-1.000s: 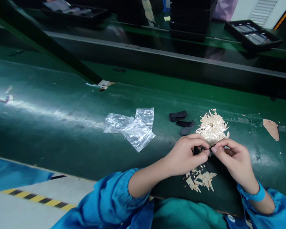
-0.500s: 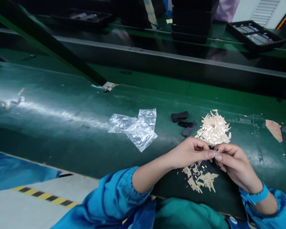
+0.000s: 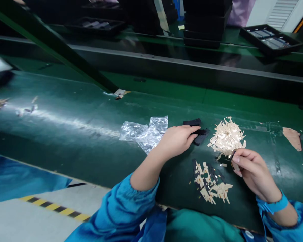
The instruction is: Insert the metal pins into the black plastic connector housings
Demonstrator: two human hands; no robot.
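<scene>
My left hand [image 3: 178, 139] reaches forward over the green belt [image 3: 65, 134], its fingertips on a small stack of flat black pieces [image 3: 195, 127]. My right hand [image 3: 248, 168] stays near my body, fingers curled round a small dark part beside a heap of pale beige strips [image 3: 227, 136]. A second, looser scatter of beige strips and black bits [image 3: 212, 185] lies between my forearms. Both sleeves are blue.
Crumpled clear plastic bags [image 3: 143, 132] lie left of my left hand. A brown patch [image 3: 291, 137] marks the belt at right. Black trays [image 3: 270, 38] and a stack of black trays [image 3: 204, 23] stand on the far line beyond a dark rail.
My hands, pinched together over the beige heap before, have parted. The left hand has moved forward and left onto the black pieces. The right hand has kept its place.
</scene>
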